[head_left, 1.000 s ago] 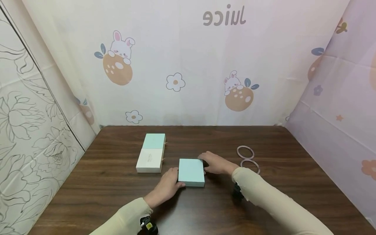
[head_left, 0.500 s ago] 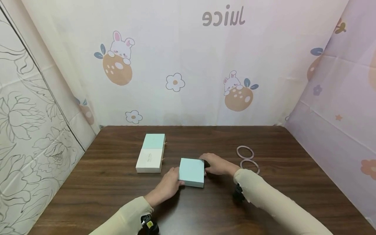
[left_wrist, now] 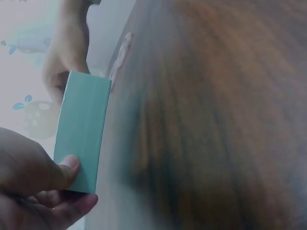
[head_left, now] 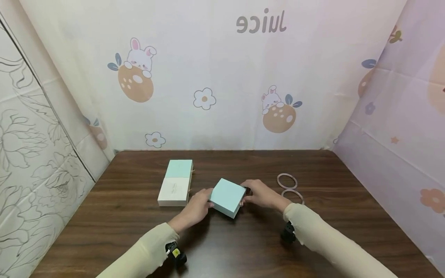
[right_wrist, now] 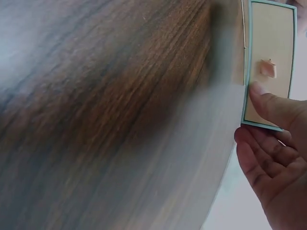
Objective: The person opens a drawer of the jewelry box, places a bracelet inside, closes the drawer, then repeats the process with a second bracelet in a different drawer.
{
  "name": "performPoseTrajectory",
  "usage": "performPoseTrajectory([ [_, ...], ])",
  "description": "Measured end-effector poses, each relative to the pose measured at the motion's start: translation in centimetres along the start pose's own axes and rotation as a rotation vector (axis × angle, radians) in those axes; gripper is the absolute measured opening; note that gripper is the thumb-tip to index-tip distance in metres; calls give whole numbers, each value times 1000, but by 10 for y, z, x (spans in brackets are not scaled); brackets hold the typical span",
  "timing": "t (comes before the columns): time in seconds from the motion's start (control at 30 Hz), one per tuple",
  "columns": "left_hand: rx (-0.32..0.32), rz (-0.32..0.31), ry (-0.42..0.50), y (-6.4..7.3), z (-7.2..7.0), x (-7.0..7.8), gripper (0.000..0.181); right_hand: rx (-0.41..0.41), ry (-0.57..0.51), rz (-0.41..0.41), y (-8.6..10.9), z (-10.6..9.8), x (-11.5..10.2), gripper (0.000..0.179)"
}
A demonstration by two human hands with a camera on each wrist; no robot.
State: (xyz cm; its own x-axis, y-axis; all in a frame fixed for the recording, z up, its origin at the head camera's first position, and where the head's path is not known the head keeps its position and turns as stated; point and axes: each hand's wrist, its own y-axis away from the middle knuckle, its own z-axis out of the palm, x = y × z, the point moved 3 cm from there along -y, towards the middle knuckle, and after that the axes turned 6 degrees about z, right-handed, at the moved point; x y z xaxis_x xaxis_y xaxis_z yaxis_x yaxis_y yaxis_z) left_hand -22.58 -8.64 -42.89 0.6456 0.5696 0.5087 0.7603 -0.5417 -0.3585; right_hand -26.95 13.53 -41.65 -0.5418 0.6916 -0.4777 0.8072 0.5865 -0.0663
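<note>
1. The left hand (head_left: 194, 208) is pinching the left side of the mint box (head_left: 227, 196); in the left wrist view, its thumb is pressing on the green side wall while its other fingers are curling under the lower end.
2. The right hand (head_left: 261, 195) is pinching the opposite side, its thumb lying on the cream end panel (right_wrist: 271, 48), just beside a small peach tab (right_wrist: 267, 68), and its fingers are bending below.
3. The mint box is sitting between both hands at the middle of the worktop (head_left: 222, 251), turned askew with one corner pointing towards the person; whether it is touching the wood, I cannot tell.
4. To its left, a white box (head_left: 174, 190) and a second mint box (head_left: 179, 168) are lying end to end.
5. Near the right forearm, two pale rings (head_left: 287, 180) are lying together, the nearer one partly hidden by the arm.
6. Behind, a rabbit-printed curtain (head_left: 226, 61) is hanging.
</note>
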Motion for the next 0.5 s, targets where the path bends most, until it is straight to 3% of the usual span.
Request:
performPoseTrajectory([
  [0.17, 60, -28, 53, -11, -5, -5, 34, 83, 8, 10, 7, -6, -3, 26],
  [0.5, 274, -79, 176, -27, -18, -8, 30, 292, -3, 48, 19, -16, -5, 23],
])
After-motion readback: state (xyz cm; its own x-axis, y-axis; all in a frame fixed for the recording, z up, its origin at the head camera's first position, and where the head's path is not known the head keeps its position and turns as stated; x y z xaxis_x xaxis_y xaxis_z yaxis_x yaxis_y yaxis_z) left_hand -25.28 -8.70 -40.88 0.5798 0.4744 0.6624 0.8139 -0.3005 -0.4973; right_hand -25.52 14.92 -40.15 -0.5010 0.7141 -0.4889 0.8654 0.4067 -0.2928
